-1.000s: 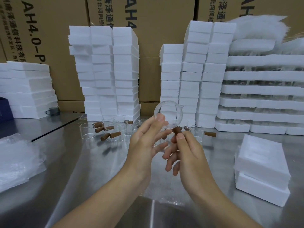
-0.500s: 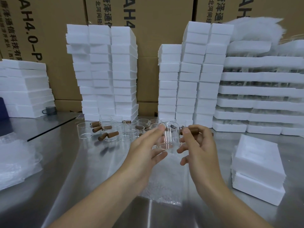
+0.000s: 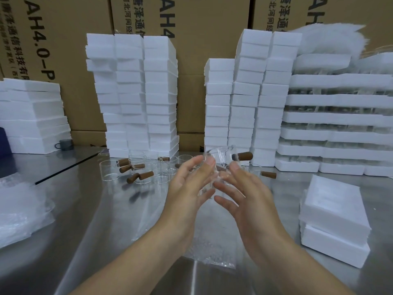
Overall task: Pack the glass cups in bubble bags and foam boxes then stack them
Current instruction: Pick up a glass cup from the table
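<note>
Head: glass cup (image 3: 220,155), handle (image 3: 242,156) horiz, rightward

A brushed steel table (image 3: 85,220) fills the lower view, its sheen crossed at the left by a dark straight line (image 3: 70,167) running on a slant. Behind it rises a wall of brown cardboard cartons (image 3: 202,67) printed in black with Chinese characters and "AH4.0-P" (the lettering is cut off by the top edge), with a heap of white fluffy wadding (image 3: 327,39) high at the right. Far left on the table rests a small grey mug-like thing (image 3: 64,144) with a loop handle, and a dark blue object (image 3: 3,141) shows only as a sliver.
</note>
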